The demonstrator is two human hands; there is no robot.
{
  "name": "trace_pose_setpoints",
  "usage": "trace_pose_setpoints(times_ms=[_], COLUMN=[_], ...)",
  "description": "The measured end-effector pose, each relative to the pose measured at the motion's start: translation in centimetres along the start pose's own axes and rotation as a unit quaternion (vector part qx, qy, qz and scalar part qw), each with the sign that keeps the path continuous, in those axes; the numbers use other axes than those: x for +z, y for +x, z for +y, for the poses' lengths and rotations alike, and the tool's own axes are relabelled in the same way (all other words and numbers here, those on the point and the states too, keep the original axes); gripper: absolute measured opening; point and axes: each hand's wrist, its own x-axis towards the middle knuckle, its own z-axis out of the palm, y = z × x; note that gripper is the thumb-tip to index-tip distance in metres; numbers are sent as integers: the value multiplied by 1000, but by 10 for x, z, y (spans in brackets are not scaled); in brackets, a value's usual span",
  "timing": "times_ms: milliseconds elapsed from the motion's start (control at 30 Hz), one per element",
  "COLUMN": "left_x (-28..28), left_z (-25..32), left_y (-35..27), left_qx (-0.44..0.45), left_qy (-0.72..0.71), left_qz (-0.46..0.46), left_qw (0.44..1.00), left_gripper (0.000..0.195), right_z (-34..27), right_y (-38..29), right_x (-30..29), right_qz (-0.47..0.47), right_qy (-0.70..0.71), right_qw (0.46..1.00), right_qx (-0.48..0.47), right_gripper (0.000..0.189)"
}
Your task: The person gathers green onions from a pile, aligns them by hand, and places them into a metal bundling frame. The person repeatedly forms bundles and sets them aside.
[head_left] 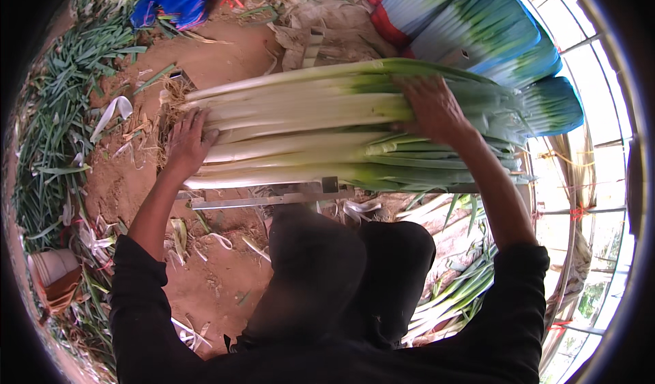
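A wide bundle of long leeks or large green onions (297,102) lies crosswise before me on a low metal frame (271,199). Its rooty white ends are at the left and its green leaves at the right. My left hand (189,141) rests on the white stalks close to the roots, fingers somewhat spread. Across the upper green part lies my right hand (435,110), slightly blurred, palm down with the thumb apart. Neither hand is closed around a stalk. The undersides of both hands are hidden.
Bundles in blue netting with red ends (476,30) are stacked at the upper right. Loose green leaves (61,107) are heaped along the left. More stalks (450,302) lie at the lower right. Blue net bags (179,0) and a white container (53,267) are on the ground.
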Motion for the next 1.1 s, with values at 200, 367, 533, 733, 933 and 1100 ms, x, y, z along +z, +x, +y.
trace_pose_setpoints(times_ms=[200, 367, 533, 733, 933, 1100], left_x=[-4, -3, 3, 3, -4, -17], left_z=[-9, -15, -10, -2, 0, 70], left_y=[-1, -12, -11, -11, -8, 17], left_qx=[32, 27, -30, -46, -67, 116], left_qy=[-48, 34, -12, 64, 96, 73], left_qz=[5, 81, 47, -16, -68, -33], left_qw=[998, 996, 998, 997, 991, 990], left_gripper=[64, 62, 72, 79, 84, 82], right_z=[-2, -7, -3, -6, -8, -13], right_y=[-23, -36, -28, -28, -27, -31], right_x=[25, 37, 34, 38, 46, 39], right_qz=[-4, 54, 46, 74, 68, 42], right_qy=[43, 47, 64, 39, 47, 87], right_qw=[999, 997, 996, 996, 995, 992], right_qx=[28, 33, 31, 32, 46, 79], right_gripper=[76, 63, 62, 55, 51, 54])
